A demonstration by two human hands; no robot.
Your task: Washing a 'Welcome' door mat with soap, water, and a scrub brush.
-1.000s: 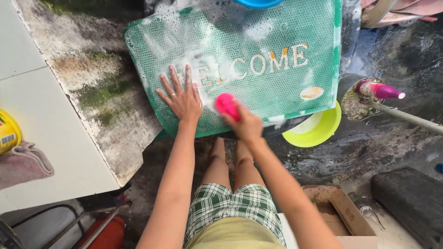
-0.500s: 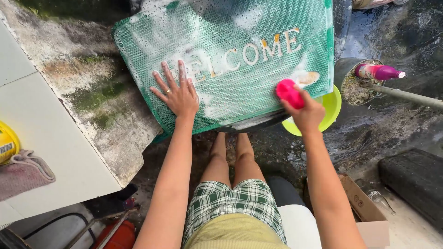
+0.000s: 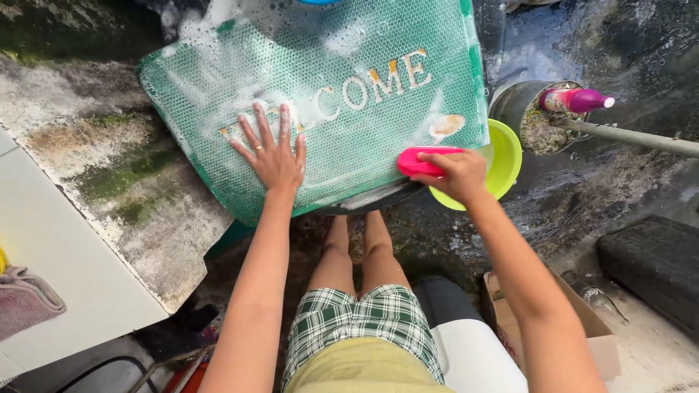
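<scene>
A green doormat covered in soap suds lies tilted in front of me, with pale letters across it. My left hand presses flat on its lower left part, fingers spread. My right hand grips a pink scrubbing brush at the mat's lower right edge. A lime green bowl sits just beyond that hand, partly under the mat's corner. My bare legs and checked shorts show below.
A mossy, stained concrete slab borders the mat on the left. A pink spray bottle rests in a grey pot at the right, beside a metal pipe. A cardboard box and a dark crate stand at lower right.
My right hand has swept the pink brush from the mat's lower middle across to its right edge near the bowl. The left hand has stayed pressed on the mat.
</scene>
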